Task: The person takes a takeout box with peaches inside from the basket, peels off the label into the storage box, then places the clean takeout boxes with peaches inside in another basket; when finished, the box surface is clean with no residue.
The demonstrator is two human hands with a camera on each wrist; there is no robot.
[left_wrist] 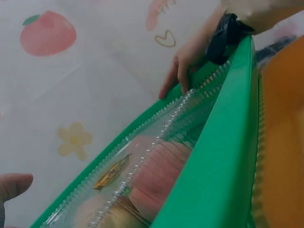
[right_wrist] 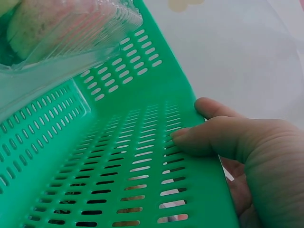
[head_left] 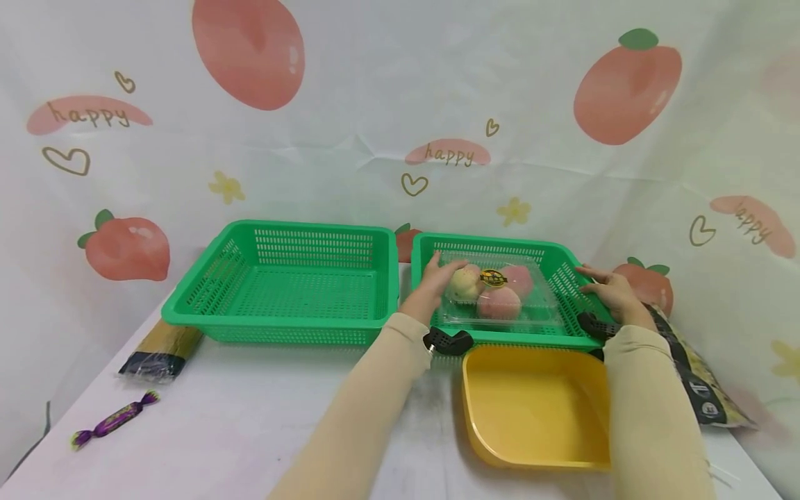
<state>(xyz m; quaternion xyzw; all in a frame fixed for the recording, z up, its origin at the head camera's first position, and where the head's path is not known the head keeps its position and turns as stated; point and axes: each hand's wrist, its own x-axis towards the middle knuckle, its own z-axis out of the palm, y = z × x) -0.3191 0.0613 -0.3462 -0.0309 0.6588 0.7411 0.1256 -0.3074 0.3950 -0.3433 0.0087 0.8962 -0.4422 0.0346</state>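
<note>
A clear plastic clamshell box [head_left: 544,298] holds several peaches [head_left: 499,303] under a black and gold label; it lies in the right green basket [head_left: 500,339]. My left hand [head_left: 431,281] is at the box's left end, with fingers extended over that side. In the left wrist view only part of that hand, a thumb [left_wrist: 16,185], shows at the lower left, apart from the box. With my right hand [head_left: 615,295] I grip the basket's right rim; the right wrist view shows the thumb [right_wrist: 190,140] inside the wall and the other fingers outside.
Another green basket [head_left: 281,323] stands to the left. A yellow bin [head_left: 537,410] sits in front of the right basket. A dark and gold packet [head_left: 159,351] and a purple-wrapped candy [head_left: 117,419] lie at left; a black bag [head_left: 703,389] is at right. A printed curtain hangs behind.
</note>
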